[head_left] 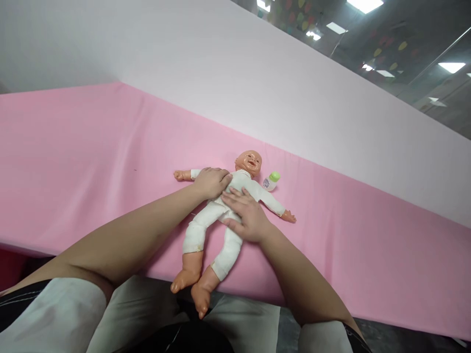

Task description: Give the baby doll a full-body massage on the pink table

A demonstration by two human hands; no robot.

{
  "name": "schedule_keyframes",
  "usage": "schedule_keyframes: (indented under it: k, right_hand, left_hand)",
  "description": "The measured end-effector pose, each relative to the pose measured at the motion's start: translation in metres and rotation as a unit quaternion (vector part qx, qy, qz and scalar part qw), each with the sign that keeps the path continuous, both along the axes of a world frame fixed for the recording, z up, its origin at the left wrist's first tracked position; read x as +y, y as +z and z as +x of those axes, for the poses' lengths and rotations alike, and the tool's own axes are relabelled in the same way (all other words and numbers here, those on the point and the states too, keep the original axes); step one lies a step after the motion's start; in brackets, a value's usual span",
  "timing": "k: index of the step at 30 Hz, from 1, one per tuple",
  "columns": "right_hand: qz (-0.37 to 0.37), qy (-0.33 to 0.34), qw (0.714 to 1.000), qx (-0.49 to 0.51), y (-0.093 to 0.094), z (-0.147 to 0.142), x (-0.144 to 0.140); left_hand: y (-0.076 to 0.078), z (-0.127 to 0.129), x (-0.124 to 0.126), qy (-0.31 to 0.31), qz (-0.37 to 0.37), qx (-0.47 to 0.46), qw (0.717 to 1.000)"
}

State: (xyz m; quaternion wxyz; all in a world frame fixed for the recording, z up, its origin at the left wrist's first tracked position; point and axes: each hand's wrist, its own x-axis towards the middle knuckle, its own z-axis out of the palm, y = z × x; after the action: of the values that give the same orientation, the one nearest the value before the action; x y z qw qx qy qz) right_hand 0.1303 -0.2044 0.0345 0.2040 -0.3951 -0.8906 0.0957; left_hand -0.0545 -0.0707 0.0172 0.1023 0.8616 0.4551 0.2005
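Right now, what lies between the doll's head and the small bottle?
Nothing: in the head view only bare pink sheet separates the doll head from the bottle.

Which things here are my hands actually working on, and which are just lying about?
In hand:
- doll, on its back in a white suit
- left hand, flat on its chest and shoulder
- right hand, flat on its belly

Lying about:
- small bottle with green cap, beside the doll's head, untouched
- pink sheet underneath

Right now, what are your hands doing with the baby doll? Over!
Left hand flat on the doll, at its shoulder. Right hand flat on its belly. Doll on its back on pink sheet, feet past the edge. Small bottle beside the head, untouched.
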Motion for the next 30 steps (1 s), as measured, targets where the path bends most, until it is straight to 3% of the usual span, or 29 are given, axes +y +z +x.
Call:
schedule_keyframes:
  k: [4, 7, 13, 19, 23, 26, 30]
  right_hand:
    - [0.014, 0.105, 0.994, -0.033, -0.003, -0.029, -0.024]
    - [0.007, 0.12, 0.991, -0.052, -0.001, -0.035, -0.031]
    - [-0.048, -0.002, 0.996, -0.076, 0.005, 0.0, -0.003]
    - [-0.047, -0.128, 0.99, -0.032, -0.008, 0.037, 0.026]
    - [-0.037, -0.229, 0.973, 0.014, -0.009, 0.046, 0.031]
    - [-0.068, -0.327, 0.942, -0.04, -0.005, 0.05, 0.034]
    - [-0.085, -0.398, 0.908, -0.102, -0.005, 0.053, 0.039]
  left_hand:
    - [0.004, -0.009, 0.002, 0.04, -0.012, 0.009, 0.999]
    - [0.004, -0.01, 0.003, 0.044, -0.005, 0.007, 0.999]
    - [-0.002, -0.002, -0.004, 0.048, -0.001, -0.037, 0.998]
    - [-0.007, 0.008, -0.016, 0.055, 0.015, -0.13, 0.99]
    - [-0.003, 0.011, -0.023, -0.033, 0.032, -0.201, 0.978]
    - [0.004, 0.012, -0.037, -0.117, 0.032, -0.228, 0.966]
    - [0.014, 0.018, -0.069, -0.306, -0.031, -0.226, 0.924]
